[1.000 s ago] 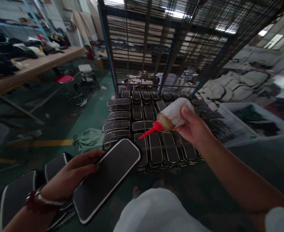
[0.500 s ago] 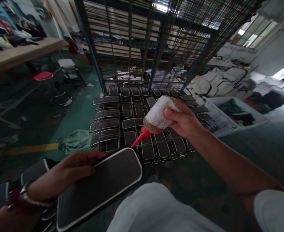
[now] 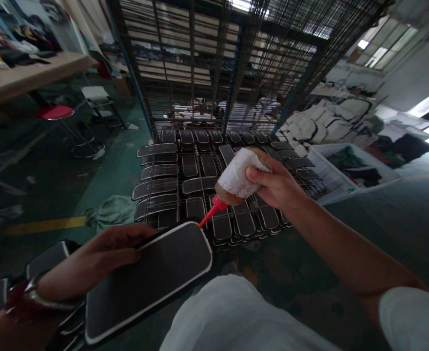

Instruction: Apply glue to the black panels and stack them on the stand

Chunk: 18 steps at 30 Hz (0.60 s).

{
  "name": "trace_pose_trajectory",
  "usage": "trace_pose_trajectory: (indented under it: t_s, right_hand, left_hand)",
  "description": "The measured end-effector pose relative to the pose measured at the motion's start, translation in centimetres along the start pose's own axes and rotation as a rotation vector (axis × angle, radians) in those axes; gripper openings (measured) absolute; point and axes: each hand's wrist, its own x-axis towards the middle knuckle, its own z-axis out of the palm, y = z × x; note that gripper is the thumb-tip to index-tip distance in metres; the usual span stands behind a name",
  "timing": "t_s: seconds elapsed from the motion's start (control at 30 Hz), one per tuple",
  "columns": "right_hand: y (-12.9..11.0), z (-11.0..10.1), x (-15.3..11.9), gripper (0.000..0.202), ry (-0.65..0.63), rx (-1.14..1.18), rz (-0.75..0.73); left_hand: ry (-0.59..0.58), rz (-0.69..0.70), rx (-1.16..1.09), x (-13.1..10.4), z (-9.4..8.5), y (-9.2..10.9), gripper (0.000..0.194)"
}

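Note:
My left hand [image 3: 108, 256] grips the far long edge of a dark, rounded rectangular panel [image 3: 152, 275], thumb on its upper face and the other fingers mostly hidden beneath. A white line runs around the panel's border. In my right hand [image 3: 273, 180] is a tilted squeeze bottle [image 3: 238, 175], wrapped in white with brownish ends, my fingers closed around it. Its red nozzle [image 3: 211, 213] points down to the left, the tip at the panel's far right corner. Whether the tip touches the panel I cannot tell.
Many similar panels [image 3: 161, 186] lie in rows on a wire rack [image 3: 192, 63] ahead. More panels [image 3: 49, 261] are stacked at lower left. A white bin [image 3: 349, 183] holding cloth stands right; a red stool [image 3: 55, 113] and a table [image 3: 35, 73] stand left. Green cloth [image 3: 112, 212] lies on the floor.
The view has shifted slightly. The nozzle tip stays close to the panel's far right corner, and both hands keep their holds.

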Motion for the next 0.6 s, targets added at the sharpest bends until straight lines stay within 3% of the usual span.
trace_pose_trajectory:
  t_s: [0.23,0.37,0.6]
  right_hand:
    - [0.0,-0.3,-0.9,0.044,0.011,0.001,0.024]
    - [0.2,-0.6,-1.3,0.045,0.046,0.004,0.024]
    - [1.3,-0.9,-1.5,0.042,0.206,0.052,0.019]
  left_hand:
    - [0.046,0.008,-0.026,0.6,-0.5,0.2,0.029]
    - [0.150,-0.013,-0.037,0.9,-1.2,-0.2,0.038]
    - [0.241,-0.066,-0.157,1.1,-0.4,-0.3,0.050]
